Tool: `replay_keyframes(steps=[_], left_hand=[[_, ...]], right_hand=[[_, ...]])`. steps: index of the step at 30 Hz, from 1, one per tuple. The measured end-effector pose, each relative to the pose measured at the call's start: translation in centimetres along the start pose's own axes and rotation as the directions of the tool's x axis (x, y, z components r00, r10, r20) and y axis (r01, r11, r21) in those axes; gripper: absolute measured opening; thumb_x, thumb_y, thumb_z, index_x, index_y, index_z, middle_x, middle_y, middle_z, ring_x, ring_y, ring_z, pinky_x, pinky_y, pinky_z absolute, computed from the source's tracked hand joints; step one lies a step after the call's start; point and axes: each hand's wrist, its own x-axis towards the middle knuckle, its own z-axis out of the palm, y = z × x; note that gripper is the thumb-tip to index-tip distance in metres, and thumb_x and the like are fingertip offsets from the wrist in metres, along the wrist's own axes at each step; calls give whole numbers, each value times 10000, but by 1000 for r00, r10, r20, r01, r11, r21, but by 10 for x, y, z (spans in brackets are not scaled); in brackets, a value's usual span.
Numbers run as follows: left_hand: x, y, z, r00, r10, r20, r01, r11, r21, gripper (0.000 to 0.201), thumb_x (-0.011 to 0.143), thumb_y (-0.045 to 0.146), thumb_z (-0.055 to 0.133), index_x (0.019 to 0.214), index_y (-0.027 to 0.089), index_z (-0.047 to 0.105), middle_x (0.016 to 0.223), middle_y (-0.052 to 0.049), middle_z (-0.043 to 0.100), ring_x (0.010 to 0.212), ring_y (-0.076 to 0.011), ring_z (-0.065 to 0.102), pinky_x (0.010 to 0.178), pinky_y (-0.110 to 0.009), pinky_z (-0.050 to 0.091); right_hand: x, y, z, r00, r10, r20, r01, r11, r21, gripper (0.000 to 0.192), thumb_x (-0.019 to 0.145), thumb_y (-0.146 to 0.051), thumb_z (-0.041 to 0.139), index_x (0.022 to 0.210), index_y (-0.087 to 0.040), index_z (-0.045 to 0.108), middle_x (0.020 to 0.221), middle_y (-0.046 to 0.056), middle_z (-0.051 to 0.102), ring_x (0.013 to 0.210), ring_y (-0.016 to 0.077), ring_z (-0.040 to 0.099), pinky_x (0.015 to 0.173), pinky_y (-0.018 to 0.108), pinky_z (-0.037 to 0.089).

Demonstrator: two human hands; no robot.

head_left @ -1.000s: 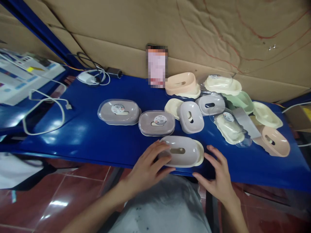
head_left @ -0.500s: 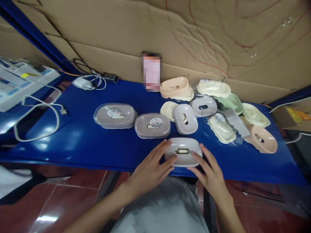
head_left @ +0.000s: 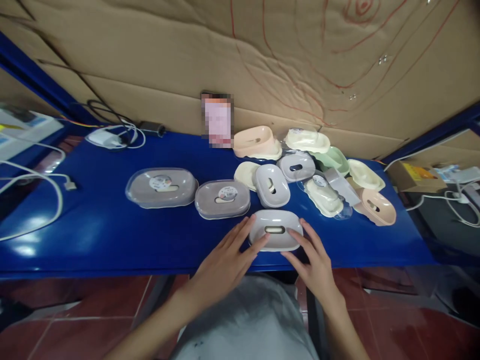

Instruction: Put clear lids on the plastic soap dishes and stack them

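Note:
At the front of the blue table lies a lavender-grey soap dish point(head_left: 276, 243), its slotted face up and a cream strip showing through the slot. My left hand point(head_left: 228, 252) grips its left end, with one fingertip inside the rim. At the right end, my right hand point(head_left: 313, 257) holds it in the same manner. Just behind it rests another lavender soap dish point(head_left: 272, 182), overlapping a cream piece point(head_left: 245, 175). To the left are two grey soap dishes under clear covers with round labels, a nearer one point(head_left: 204, 200) and a farther one point(head_left: 146, 187).
Peach point(head_left: 255, 141), cream point(head_left: 365, 174) and green point(head_left: 335, 160) dish parts crowd the table's right back. A phone with a blurred screen point(head_left: 217, 120) leans on the cardboard wall point(head_left: 150, 55). A charger with cables point(head_left: 107, 139) lies back left; a carton point(head_left: 420, 177) stands at right.
My view has turned to the right, so the table's contents appear farther left. Both hands stay on the soap dish, with their grip much the same.

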Motion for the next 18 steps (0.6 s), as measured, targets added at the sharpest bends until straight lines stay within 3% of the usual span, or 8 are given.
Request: replay_keyframes(steps=[4, 7, 9, 11, 14, 18], left_hand=[[1, 1, 1, 1000, -13, 16, 13, 1000, 11, 647, 1112, 165, 500, 1712, 338, 331, 1848, -108, 56, 1655, -391, 308, 1242, -601, 499], [1, 2, 2, 1000, -29, 2, 29, 999, 30, 519, 1119, 218, 526, 1627, 318, 478, 1844, -100, 102, 1652, -390, 317, 1241, -600, 501], [1, 3, 3, 999, -48, -24, 49, 998, 25, 430, 1114, 255, 559, 1541, 303, 567, 1833, -98, 146, 1641, -393, 338, 1233, -604, 509], [0, 4, 2, 997, -59, -54, 59, 998, 12, 379, 1106, 283, 585, 1485, 288, 604, 1811, -111, 208, 1619, -393, 376, 1217, -608, 525], [-1, 4, 2, 995, -53, -85, 51, 998, -21, 341, 1097, 305, 609, 1436, 265, 620, 1757, -137, 309, 1600, -388, 398, 1197, -610, 544], [-3, 2, 1, 990, -67, -126, 55, 994, -97, 277, 1083, 287, 633, 1357, 253, 653, 1695, -132, 390, 1593, -362, 406, 1203, -587, 547]], right_hand=[[-2, 2, -2, 998, -17, 68, 19, 1000, -18, 640, 1032, -330, 712, 1632, -378, 494, 1707, 60, 473, 1509, 309, 559, 1194, 471, 577], [1, 6, -10, 984, -98, 150, 106, 993, -42, 638, 1047, -346, 689, 1647, -355, 474, 1722, 80, 451, 1521, 304, 544, 1178, 463, 576], [12, 16, -22, 970, -180, 165, 195, 977, -82, 627, 1059, -353, 671, 1651, -331, 467, 1665, 102, 526, 1495, 303, 569, 1175, 480, 555], [31, 32, -35, 976, -208, 65, 217, 954, -208, 601, 1064, -320, 659, 1639, -309, 484, 1557, 113, 635, 1447, 311, 605, 1185, 512, 508], [67, 60, -49, 980, -155, -123, 84, 887, -453, 587, 1057, -323, 664, 1621, -252, 514, 1510, 143, 670, 1444, 356, 587, 1212, 568, 423], [101, 81, -43, 983, -138, -119, 43, 812, -582, 579, 1064, -402, 641, 1587, -170, 551, 1514, 194, 658, 1463, 398, 546, 1228, 623, 347]])
